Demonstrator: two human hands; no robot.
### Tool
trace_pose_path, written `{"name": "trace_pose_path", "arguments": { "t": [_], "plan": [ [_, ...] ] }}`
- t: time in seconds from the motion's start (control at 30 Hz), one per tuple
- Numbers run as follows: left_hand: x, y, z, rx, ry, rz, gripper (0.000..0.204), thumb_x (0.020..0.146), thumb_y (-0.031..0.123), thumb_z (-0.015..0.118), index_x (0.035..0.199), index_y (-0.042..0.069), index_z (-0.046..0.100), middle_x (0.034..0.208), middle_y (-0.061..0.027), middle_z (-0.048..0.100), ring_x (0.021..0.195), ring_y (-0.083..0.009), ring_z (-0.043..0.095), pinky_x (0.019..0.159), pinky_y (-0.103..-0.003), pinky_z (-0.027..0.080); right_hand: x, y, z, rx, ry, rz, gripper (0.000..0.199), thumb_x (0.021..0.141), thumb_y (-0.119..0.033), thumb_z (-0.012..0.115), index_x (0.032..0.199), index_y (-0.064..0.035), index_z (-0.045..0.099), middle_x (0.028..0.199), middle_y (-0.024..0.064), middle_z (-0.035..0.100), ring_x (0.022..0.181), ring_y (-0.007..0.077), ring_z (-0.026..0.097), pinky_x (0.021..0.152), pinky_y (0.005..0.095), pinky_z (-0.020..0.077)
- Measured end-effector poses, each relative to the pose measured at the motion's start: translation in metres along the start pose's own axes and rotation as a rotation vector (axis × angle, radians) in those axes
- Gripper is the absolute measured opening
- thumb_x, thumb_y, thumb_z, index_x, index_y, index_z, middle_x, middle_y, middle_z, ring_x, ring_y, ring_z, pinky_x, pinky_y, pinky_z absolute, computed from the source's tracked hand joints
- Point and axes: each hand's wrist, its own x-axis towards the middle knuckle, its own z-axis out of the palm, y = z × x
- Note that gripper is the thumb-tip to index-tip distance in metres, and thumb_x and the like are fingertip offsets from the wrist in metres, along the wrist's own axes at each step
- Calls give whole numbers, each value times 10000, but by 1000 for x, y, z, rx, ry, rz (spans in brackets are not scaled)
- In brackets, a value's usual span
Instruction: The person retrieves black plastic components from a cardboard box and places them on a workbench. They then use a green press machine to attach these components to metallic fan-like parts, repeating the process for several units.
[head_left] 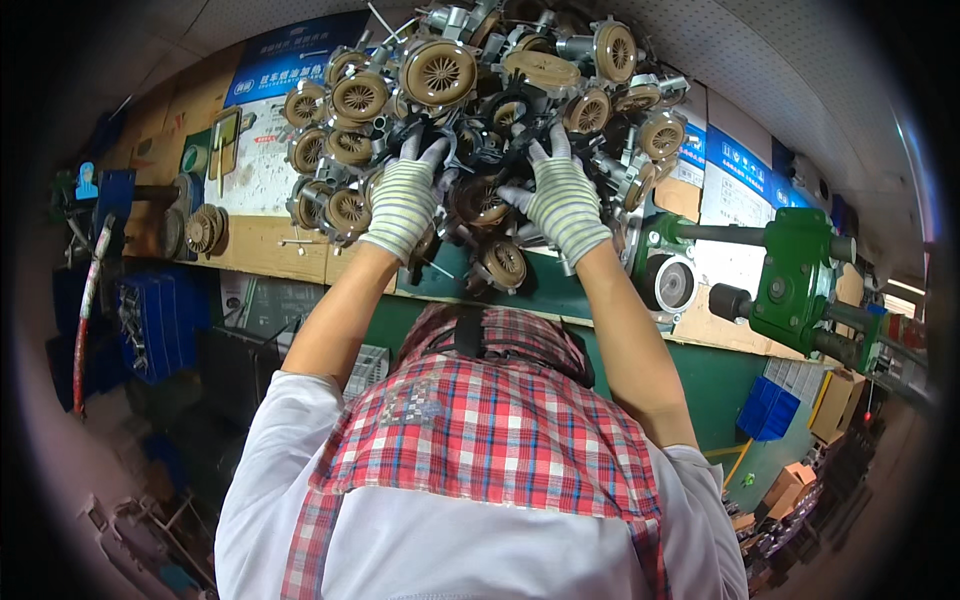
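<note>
A heap of metal assemblies with tan, slotted fan wheels (438, 73) covers the far middle of the bench. Both my hands, in striped knit gloves with darkened fingertips, reach into its near side. My left hand (403, 200) has its fingers closed in among black fittings. Across from it, my right hand (563, 198) has its thumb and fingers around dark parts. Black round pieces (482, 143) lie between the two hands. What exactly each hand grips is hidden by the crowded parts. One fan assembly (502, 265) rests below and between my wrists, near the bench edge.
A green clamp-like machine (790, 280) with a metal bar stands at the right, beside a round metal fitting (671, 283). At the left, a loose fan wheel (206, 229) sits by another fixture. Blue bins (768, 408) and cardboard boxes (788, 492) are lower right.
</note>
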Motion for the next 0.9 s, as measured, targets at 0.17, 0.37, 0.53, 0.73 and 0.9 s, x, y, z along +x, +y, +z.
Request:
{"name": "trace_pose_path", "arguments": {
  "t": [0.17, 0.37, 0.53, 0.73, 0.9],
  "plan": [
    [7, -7, -6, 75, -9, 2, 457, 875, 263, 611, 1320, 217, 523, 1437, -168, 410, 979, -461, 594, 869, -483, 502, 16, 27, 23, -175, 351, -212, 330, 825, -153, 646, 1144, -72, 619, 1243, 192, 565, 1035, 386, 596, 874, 446, 502],
    [10, 6, -13, 160, -204, -3, 516, 830, 262, 648, 1323, 236, 500, 1445, -184, 378, 1100, -470, 538, 911, -499, 492, 37, 22, 40, 239, 324, -167, 359, 870, -67, 542, 1227, -97, 566, 1357, 227, 478, 1102, 391, 583, 934, 407, 491],
    [-10, -12, -16, 86, -63, 113, 486, 829, 263, 657, 1290, 199, 515, 1391, -187, 422, 1065, -449, 549, 881, -495, 497, 8, 41, 16, 374, 445, -314, 312, 811, 45, 496, 1047, -64, 669, 1260, 173, 554, 1097, 336, 583, 954, 357, 470],
    [-23, -26, -14, -65, 109, 245, 358, 845, 202, 639, 1192, 130, 590, 1261, -160, 544, 1040, -371, 580, 873, -438, 494, -64, 45, 39, 231, 454, -279, 239, 799, -7, 545, 1000, -77, 653, 1037, 139, 624, 998, 318, 606, 887, 393, 497],
    [-26, -21, -18, -142, 56, 184, 293, 847, 181, 638, 1130, 105, 626, 1087, -140, 616, 954, -344, 608, 826, -415, 501, -115, 83, 122, 0, 55, -167, 250, 863, -142, 542, 1087, -137, 654, 1087, 113, 607, 963, 315, 605, 861, 418, 507]
  ]
}}
